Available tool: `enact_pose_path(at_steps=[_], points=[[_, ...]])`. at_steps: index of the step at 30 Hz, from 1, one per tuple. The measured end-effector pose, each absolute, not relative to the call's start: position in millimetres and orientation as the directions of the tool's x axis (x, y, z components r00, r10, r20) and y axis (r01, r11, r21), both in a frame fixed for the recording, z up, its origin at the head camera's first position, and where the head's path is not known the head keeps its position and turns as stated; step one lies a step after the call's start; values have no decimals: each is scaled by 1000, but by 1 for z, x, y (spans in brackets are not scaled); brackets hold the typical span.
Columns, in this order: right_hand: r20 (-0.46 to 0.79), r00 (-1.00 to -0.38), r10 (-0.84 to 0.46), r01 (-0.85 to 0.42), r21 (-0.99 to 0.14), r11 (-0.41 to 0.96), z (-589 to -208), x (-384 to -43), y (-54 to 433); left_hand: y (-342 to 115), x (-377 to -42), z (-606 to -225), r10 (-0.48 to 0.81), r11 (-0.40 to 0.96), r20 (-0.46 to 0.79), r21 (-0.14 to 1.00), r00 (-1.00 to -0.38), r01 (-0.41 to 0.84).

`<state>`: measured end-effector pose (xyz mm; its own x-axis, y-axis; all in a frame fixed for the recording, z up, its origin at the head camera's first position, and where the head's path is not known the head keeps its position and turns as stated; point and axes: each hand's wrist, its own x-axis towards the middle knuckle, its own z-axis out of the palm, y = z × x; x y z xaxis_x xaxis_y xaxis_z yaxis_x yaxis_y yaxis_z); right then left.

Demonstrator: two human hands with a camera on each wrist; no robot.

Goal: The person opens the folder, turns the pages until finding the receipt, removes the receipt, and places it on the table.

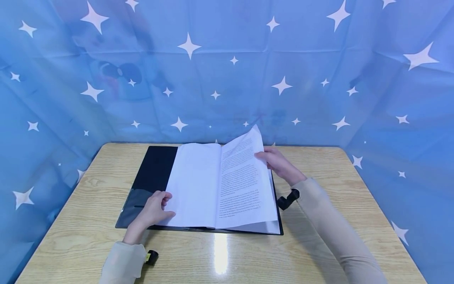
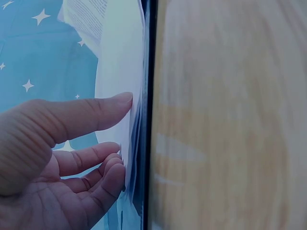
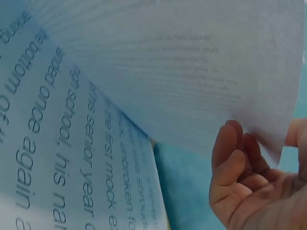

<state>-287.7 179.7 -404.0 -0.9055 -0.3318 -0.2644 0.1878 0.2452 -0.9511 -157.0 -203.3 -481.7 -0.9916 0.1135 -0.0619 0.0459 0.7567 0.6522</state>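
1. Printed page [image 1: 244, 177]: the top sheet on the right half of an open black folder [image 1: 156, 165], which lies flat in the middle of the wooden counter [image 1: 319, 244]. The page's far right corner is lifted clear of the sheets beneath.
2. Your right hand [image 1: 280, 163] holds that raised edge. The right wrist view shows the fingers [image 3: 230, 158] curled under the sheet with the thumb on the other side, pinching the paper.
3. Your left hand [image 1: 152, 211] rests on the blank left page [image 1: 193, 185] near its lower left corner. The fingers [image 2: 96, 112] are fairly straight and close together, their tips pressing the paper's edge rather than gripping it.
4. Risk, judged from this pose: the pinch sits near one corner only, so a quick pull could crease or tear the sheet at the spine. If the left hand eases off, the folder may slide on the glossy counter.
5. Risk: two sheets may be caught together; no view separates the layers clearly enough to tell.
6. View comparison: the head view alone shows the whole folder and both hands. The right wrist view alone shows the page's underside and legible print. The left wrist view alone shows the stacked page edges against the folder's rim.
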Motion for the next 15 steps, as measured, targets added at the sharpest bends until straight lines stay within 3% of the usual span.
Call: enact_pose_path(at_steps=[15], points=[[-262,-884,-387,222,-964,145,-389,-283,156,-203,-157,-482,118,750,-56,660,-991,52]])
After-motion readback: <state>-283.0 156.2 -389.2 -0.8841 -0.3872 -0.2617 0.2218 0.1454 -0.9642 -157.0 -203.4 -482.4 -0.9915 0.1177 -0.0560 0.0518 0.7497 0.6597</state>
